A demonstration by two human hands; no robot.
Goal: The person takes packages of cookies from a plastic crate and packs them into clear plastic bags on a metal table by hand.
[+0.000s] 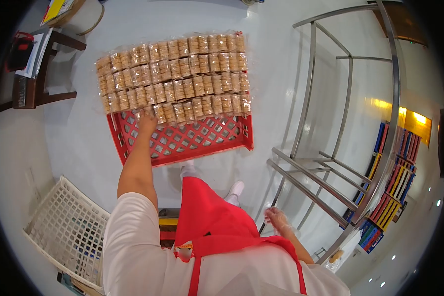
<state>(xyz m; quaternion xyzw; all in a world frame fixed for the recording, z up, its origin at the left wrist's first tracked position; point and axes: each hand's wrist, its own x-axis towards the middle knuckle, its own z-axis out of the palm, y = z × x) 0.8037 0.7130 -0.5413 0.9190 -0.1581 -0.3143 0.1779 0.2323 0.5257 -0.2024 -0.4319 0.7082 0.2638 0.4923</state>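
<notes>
My left hand (146,121) reaches down to the left end of the nearest row, its fingers closed around a clear-wrapped biscuit packet. Several rows of these biscuit packets (175,71) stand side by side in a red plastic crate (182,160). The front strip of the crate's lattice floor shows bare beside my wrist. Out to the right, apart from the crate, my right hand (276,217) hangs in what looks like a clear plastic glove. Its fingers are loosely bent and slightly apart, with nothing visible in them.
A metal frame rack (311,98) stands on the right. White plastic basket (69,232) at lower left; dark wooden stool (47,84) with papers at upper left. Coloured binders (394,182) line the far right. Another packet (336,255) lies at lower right.
</notes>
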